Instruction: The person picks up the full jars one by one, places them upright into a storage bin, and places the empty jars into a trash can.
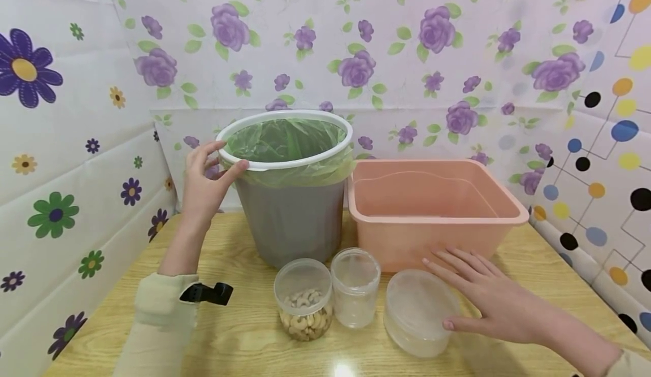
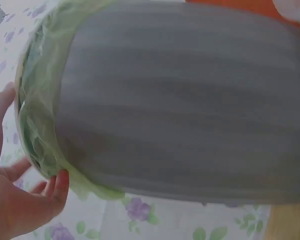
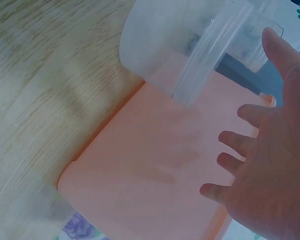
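Observation:
At the back left, a grey trash can (image 1: 295, 219) with a white rim stands upright, lined with a green plastic bag (image 1: 285, 139). My left hand (image 1: 205, 176) holds the can's rim at its left side, thumb toward the front and fingertips at the edge; the left wrist view shows these fingers bent at the bag-covered rim. My right hand (image 1: 488, 298) is spread with straight fingers beside a round, clear plastic container (image 1: 419, 315) with a lid, in front of the pink basin (image 1: 437, 241). In the right wrist view nothing lies in its grasp.
Left of the lidded container stand a clear jar (image 1: 356, 292) and a clear tub of cashews (image 1: 305, 309), close together in front of the trash can. All stand on a wood-grain table (image 1: 244, 332). Flower-patterned sheets (image 1: 305, 72) enclose the back and left, a dotted one the right.

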Action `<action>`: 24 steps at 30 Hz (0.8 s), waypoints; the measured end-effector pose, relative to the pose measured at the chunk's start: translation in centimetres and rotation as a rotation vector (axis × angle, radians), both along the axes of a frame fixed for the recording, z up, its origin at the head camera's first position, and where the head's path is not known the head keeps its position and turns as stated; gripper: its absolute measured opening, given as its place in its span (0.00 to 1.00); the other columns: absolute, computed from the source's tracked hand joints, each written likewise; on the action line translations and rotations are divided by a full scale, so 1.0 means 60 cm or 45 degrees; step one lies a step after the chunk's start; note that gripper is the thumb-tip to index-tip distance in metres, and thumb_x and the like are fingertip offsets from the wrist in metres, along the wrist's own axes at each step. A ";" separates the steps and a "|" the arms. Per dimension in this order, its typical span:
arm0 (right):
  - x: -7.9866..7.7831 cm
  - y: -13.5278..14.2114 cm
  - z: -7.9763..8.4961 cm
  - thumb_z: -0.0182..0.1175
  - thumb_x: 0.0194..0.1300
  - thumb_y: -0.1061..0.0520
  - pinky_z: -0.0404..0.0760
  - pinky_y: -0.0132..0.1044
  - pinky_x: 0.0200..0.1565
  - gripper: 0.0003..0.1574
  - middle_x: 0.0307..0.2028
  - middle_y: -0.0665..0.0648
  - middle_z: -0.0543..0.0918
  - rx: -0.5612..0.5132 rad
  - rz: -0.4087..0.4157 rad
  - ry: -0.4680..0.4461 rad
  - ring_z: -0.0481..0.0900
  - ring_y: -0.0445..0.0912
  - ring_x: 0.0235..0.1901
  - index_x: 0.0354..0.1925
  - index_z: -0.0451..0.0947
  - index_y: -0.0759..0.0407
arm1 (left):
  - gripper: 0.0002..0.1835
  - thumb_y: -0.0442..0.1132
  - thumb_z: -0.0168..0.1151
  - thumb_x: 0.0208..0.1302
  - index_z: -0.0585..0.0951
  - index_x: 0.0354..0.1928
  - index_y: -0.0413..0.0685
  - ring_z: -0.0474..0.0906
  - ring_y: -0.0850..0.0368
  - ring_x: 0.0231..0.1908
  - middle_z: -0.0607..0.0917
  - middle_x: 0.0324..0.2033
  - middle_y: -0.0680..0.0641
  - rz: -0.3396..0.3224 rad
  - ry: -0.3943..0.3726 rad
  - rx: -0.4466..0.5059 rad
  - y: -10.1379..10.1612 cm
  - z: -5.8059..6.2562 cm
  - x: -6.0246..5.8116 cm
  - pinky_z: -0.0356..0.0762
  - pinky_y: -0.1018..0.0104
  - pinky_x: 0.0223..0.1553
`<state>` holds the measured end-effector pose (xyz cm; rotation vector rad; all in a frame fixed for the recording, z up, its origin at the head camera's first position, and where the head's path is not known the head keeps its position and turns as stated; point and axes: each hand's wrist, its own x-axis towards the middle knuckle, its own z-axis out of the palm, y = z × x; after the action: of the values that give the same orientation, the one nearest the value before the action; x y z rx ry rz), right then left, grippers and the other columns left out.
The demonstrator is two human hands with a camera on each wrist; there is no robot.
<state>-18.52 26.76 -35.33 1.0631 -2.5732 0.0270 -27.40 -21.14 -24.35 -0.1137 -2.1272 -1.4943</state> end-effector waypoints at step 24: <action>-0.016 -0.036 -0.018 0.60 0.55 0.21 0.76 0.49 0.61 0.57 0.71 0.51 0.69 -0.021 0.047 -0.041 0.70 0.50 0.68 0.76 0.56 0.38 | 0.37 0.49 0.71 0.60 0.67 0.70 0.65 0.70 0.43 0.67 0.69 0.70 0.47 -0.013 0.146 -0.116 -0.010 -0.039 -0.010 0.76 0.47 0.65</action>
<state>-19.46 24.61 -36.42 1.1129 -2.5774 0.0753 -28.01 -21.74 -26.70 -0.2373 -2.1055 -1.3631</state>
